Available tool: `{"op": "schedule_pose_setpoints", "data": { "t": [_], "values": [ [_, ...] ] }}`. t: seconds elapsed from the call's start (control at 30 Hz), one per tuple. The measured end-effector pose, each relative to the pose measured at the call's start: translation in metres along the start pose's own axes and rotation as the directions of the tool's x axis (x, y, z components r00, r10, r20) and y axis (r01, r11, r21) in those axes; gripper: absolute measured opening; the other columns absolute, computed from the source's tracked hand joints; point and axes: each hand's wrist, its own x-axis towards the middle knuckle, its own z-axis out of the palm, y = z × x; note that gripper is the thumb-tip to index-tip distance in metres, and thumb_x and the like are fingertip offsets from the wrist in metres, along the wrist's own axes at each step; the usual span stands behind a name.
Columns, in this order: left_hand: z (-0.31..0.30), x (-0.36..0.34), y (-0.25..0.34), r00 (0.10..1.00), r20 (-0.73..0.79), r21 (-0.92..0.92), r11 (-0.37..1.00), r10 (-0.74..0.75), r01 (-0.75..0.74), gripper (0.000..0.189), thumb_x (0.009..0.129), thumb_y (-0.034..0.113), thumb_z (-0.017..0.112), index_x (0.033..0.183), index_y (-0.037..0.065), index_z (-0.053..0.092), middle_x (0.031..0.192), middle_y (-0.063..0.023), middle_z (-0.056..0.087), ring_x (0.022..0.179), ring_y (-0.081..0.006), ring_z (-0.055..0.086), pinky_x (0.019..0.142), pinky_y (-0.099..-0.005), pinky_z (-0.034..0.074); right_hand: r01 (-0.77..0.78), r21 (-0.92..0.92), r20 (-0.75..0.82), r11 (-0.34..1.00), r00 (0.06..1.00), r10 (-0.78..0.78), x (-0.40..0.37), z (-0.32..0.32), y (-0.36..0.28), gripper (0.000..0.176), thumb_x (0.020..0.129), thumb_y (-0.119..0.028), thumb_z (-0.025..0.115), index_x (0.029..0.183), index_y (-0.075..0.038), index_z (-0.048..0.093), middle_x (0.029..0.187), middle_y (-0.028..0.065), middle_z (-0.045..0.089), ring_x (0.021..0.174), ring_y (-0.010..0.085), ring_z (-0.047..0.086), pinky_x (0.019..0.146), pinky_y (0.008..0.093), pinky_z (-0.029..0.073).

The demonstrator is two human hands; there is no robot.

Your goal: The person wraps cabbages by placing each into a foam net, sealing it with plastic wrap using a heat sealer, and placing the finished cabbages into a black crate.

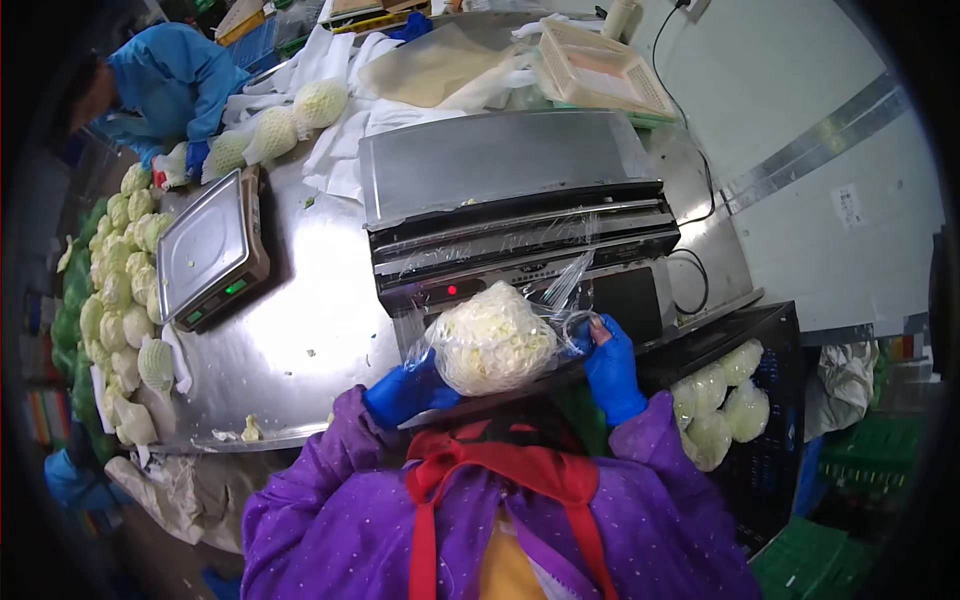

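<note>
A pale, crinkly-leaved cabbage [494,342] sits in clear plastic film in front of my body, by the front of the black film-wrapping machine [530,245]. My left hand [412,390], in a blue glove, supports its lower left side, the fingers partly hidden by it. On the other side my right hand [612,368], also gloved in blue, pinches a gathered end of the clear film [575,325] between thumb and fingers. The gloved thumb looks torn at its tip. More film stretches from the cabbage up towards the machine's rollers.
Left lies a pile of pale cabbages [125,300], several in foam nets, beside a digital scale [207,245]. A co-worker in blue [175,85] handles produce at the far left. A black crate [770,420] with wrapped heads stands right. A beige basket [605,70] sits at the back.
</note>
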Motion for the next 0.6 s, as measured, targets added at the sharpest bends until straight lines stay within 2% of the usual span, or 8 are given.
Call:
{"op": "schedule_pose_setpoints", "data": {
  "t": [0.07,0.17,0.27,0.3,0.37,0.43,0.5,0.6],
  "values": [
    [0.002,-0.017,0.002,0.997,-0.081,0.056,0.998,0.018,-0.014,0.065,0.089,0.044,0.055,0.136,0.005,0.035,0.123,-0.0170,0.054,0.109,-0.0286,0.057,0.089,-0.0394,0.049,-0.071,0.150,-0.102,0.986,0.991,0.087,-0.008,0.010,0.007,0.021,0.094,-0.018,0.048,0.076,-0.009,0.054,0.067,-0.0028,0.049,0.062,0.0078,0.045,0.057,0.0234,0.039],
    [0.016,-0.040,0.003,0.962,-0.244,0.322,0.946,0.123,-0.039,0.058,0.094,0.047,0.042,0.131,0.003,0.042,0.117,-0.0167,0.058,0.099,-0.0295,0.062,0.078,-0.0375,0.054,-0.075,0.193,0.125,0.978,0.991,0.052,-0.008,0.005,0.025,0.017,0.093,-0.022,0.045,0.082,-0.011,0.054,0.076,-0.0009,0.053,0.069,0.0098,0.052,0.063,0.0257,0.044],
    [0.012,-0.053,0.016,0.893,-0.278,0.756,0.654,0.353,-0.023,0.053,0.094,0.045,0.043,0.124,0.002,0.050,0.111,-0.0155,0.061,0.091,-0.0282,0.065,0.067,-0.0332,0.055,-0.033,0.328,-0.055,0.944,0.997,0.054,-0.006,0.017,0.037,0.020,0.091,-0.020,0.043,0.074,-0.011,0.048,0.069,-0.0020,0.045,0.063,0.0093,0.044,0.059,0.0244,0.038],
    [0.017,-0.064,0.021,0.873,-0.334,0.786,0.616,0.355,0.050,0.051,0.095,0.044,0.040,0.119,0.001,0.054,0.108,-0.0164,0.063,0.087,-0.0282,0.067,0.060,-0.0296,0.054,0.010,0.325,-0.112,0.946,0.993,0.028,-0.004,0.019,0.039,0.021,0.090,-0.019,0.043,0.071,-0.011,0.046,0.066,-0.0026,0.041,0.060,0.0088,0.040,0.057,0.0240,0.035],
    [0.030,-0.082,0.023,0.950,-0.210,0.679,0.733,0.230,-0.028,0.046,0.096,0.038,0.038,0.120,0.001,0.053,0.108,-0.0174,0.062,0.092,-0.0263,0.065,0.064,-0.0298,0.054,-0.026,0.338,-0.157,0.941,0.984,0.084,-0.001,0.026,0.026,0.018,0.090,-0.019,0.043,0.073,-0.013,0.047,0.069,-0.0030,0.044,0.063,0.0079,0.043,0.060,0.0234,0.037],
    [0.035,-0.076,0.002,0.906,-0.115,0.718,0.664,0.406,-0.207,0.039,0.095,0.029,0.041,0.122,0.002,0.052,0.101,-0.0124,0.063,0.089,-0.0180,0.063,0.067,-0.0266,0.051,-0.045,0.266,-0.149,0.963,0.985,0.087,0.000,0.031,0.021,0.019,0.090,-0.021,0.045,0.073,-0.014,0.047,0.068,-0.0040,0.044,0.062,0.0066,0.044,0.057,0.0223,0.036],
    [0.029,-0.056,-0.021,0.720,-0.133,0.865,0.434,0.681,-0.251,0.028,0.093,0.026,0.052,0.105,0.003,0.062,0.076,-0.0024,0.059,0.065,-0.0091,0.054,0.056,-0.0236,0.043,-0.073,0.236,-0.117,0.969,0.988,0.103,-0.003,0.038,0.016,0.020,0.091,-0.023,0.047,0.073,-0.014,0.047,0.067,-0.0051,0.043,0.059,0.0059,0.042,0.054,0.0219,0.035],
    [0.007,-0.041,-0.023,0.517,-0.468,0.691,0.661,0.717,-0.291,0.022,0.089,0.024,0.059,0.077,0.005,0.064,0.057,0.0053,0.045,0.052,-0.0040,0.039,0.049,-0.0233,0.032,-0.036,0.122,-0.073,0.992,0.996,0.045,0.006,0.030,0.022,0.022,0.091,-0.024,0.050,0.072,-0.015,0.048,0.064,-0.0068,0.041,0.054,0.0051,0.039,0.050,0.0217,0.033]
  ]
}}
